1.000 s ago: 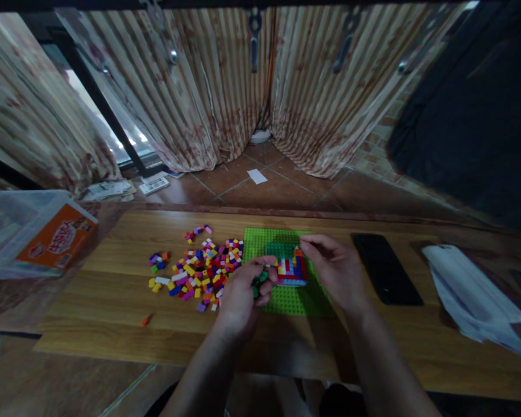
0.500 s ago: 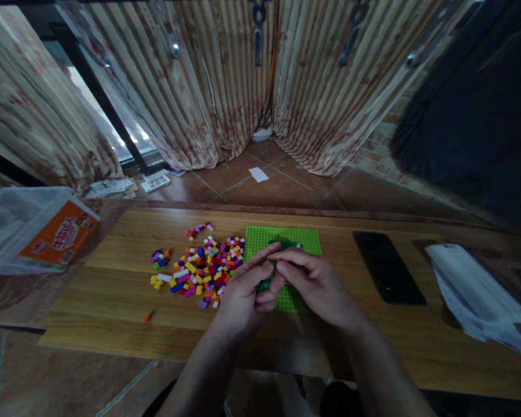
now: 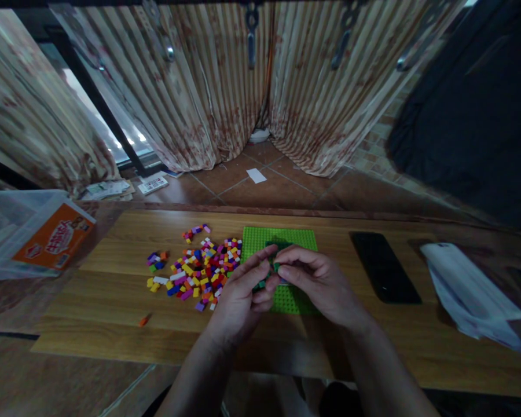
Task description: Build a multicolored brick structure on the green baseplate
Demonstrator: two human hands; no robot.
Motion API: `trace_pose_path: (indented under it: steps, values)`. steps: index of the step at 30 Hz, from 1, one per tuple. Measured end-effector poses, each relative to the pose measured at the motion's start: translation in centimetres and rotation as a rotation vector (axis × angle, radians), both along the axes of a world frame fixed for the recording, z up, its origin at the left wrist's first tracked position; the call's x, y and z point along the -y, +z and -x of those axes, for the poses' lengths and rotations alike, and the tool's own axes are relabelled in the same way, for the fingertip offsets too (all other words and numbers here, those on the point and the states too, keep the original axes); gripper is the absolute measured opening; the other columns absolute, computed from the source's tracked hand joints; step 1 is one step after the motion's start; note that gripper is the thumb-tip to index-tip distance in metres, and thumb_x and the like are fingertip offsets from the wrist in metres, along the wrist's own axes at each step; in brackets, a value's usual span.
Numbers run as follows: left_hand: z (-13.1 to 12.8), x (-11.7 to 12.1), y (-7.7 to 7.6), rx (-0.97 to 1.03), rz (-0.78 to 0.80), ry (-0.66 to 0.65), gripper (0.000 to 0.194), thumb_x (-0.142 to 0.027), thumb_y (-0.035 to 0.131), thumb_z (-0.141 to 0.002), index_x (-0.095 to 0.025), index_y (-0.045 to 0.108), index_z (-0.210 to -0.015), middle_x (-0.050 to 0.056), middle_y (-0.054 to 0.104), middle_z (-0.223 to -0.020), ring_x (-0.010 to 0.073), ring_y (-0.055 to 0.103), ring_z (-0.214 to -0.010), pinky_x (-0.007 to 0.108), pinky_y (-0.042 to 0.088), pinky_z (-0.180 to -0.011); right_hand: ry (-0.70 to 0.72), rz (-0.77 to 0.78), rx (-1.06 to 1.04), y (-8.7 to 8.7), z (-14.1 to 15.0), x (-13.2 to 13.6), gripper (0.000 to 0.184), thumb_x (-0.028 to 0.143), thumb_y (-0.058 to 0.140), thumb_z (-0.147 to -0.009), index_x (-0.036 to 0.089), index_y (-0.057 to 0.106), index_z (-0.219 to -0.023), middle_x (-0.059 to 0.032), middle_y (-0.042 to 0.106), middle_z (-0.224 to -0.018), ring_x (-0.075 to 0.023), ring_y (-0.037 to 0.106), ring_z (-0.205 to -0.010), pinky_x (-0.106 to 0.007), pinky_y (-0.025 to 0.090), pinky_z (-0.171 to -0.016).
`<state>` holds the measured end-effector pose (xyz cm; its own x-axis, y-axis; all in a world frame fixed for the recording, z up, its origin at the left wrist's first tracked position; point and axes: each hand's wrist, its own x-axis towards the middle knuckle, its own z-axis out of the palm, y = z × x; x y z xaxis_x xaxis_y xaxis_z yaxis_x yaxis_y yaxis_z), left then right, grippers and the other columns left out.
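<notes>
My left hand [image 3: 245,286] is curled palm-up around several green toy bricks [image 3: 260,284], partly hidden by its fingers. Close beside it, my right hand [image 3: 315,281] pinches a small green brick [image 3: 276,267] between thumb and forefinger. Both hands are over a bright green studded baseplate [image 3: 257,236] lying on the wooden table. Dark green bricks [image 3: 278,244] show on the plate just beyond my fingers; the rest there is covered. Left of the plate spreads a loose pile of mixed-colour bricks [image 3: 204,269].
A single orange brick [image 3: 143,320] lies near the table's [image 3: 91,301] front left. To the right are a black phone-like slab [image 3: 385,266] and a white packet [image 3: 471,289]. A clear plastic tub [image 3: 8,226] with an orange label stands at far left. Striped curtains [image 3: 212,87] hang behind.
My hands have drawn slightly apart, and the small green brick in my right fingertips now shows. The whole view has shifted a little.
</notes>
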<state>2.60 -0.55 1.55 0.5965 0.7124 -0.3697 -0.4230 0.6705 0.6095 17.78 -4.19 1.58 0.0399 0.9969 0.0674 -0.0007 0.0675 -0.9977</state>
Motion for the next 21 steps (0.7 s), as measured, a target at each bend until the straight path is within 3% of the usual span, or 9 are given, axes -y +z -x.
trace_pose_path:
  steps: [5,12,21]
  values:
    - [0.0,-0.4,-0.1,-0.078,0.045,0.082,0.047,-0.026,0.075,-0.072,-0.012,0.06,-0.115,-0.007,0.044,-0.058,0.0003,0.021,-0.042,0.014,0.01,-0.04,-0.156,0.023,0.145,-1.1,-1.5,0.1,0.02,0.039,0.069,-0.082,0.022,0.071,-0.091,-0.0009,0.07,-0.08,-0.0149,0.065,-0.073,-0.028,0.054,-0.068]
    - [0.1,-0.5,-0.1,-0.113,0.055,0.109,0.042,-0.028,0.076,-0.07,-0.012,0.062,-0.107,-0.006,0.045,-0.06,0.0005,0.025,-0.043,0.015,0.011,-0.041,-0.281,0.015,0.159,-1.7,-2.9,0.0,0.02,0.037,0.071,-0.077,0.022,0.071,-0.091,-0.0026,0.072,-0.083,-0.0165,0.066,-0.074,-0.029,0.055,-0.066]
    - [0.2,-0.6,-0.4,-0.12,0.048,0.098,0.041,-0.029,0.075,-0.07,-0.012,0.062,-0.105,-0.006,0.045,-0.06,0.0006,0.025,-0.043,0.015,0.01,-0.04,-0.399,0.003,0.29,-2.6,-3.8,-0.6,0.019,0.035,0.066,-0.08,0.021,0.073,-0.091,-0.0044,0.073,-0.09,-0.0195,0.067,-0.083,-0.034,0.053,-0.078]
